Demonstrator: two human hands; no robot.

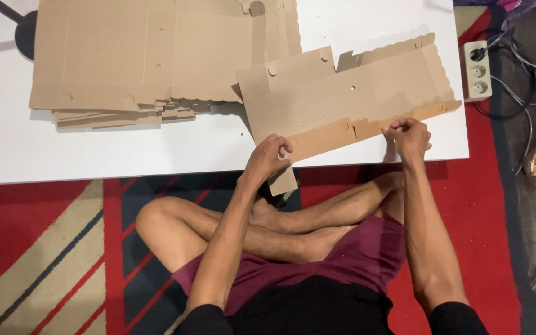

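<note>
1. While the person sits cross-legged on the red patterned carpet point(44, 248), both hands work on one flat cardboard box blank point(342, 93), which lies on the white table point(125, 155) at its near edge.
2. Left hand point(269, 158) is closed on the near flap of this blank, thumb on top and fingers curled under; a small corner of the flap hangs past the table edge, over the person's legs.
3. Right hand point(408, 136) is also closed, pinching the long narrow strip point(342, 133) at the near side of the blank, close to its right end.
4. As I judge it, the folding is only at its start: the near strip looks darker and seems turned up along its crease, but the rest of the blank lies flat, with scalloped edges and side tabs not raised.
5. Left of the blank, and partly touching it, is a stack of flat cardboard blanks point(150, 56); these look untouched, so much work seems to remain.
6. Beyond the blank there is bare table, so the sheet can slide away from the person.
7. Right of the blank the table ends soon; a white power strip point(477, 69) with dark cables point(522, 80) lies on the floor just beside that edge.
</note>
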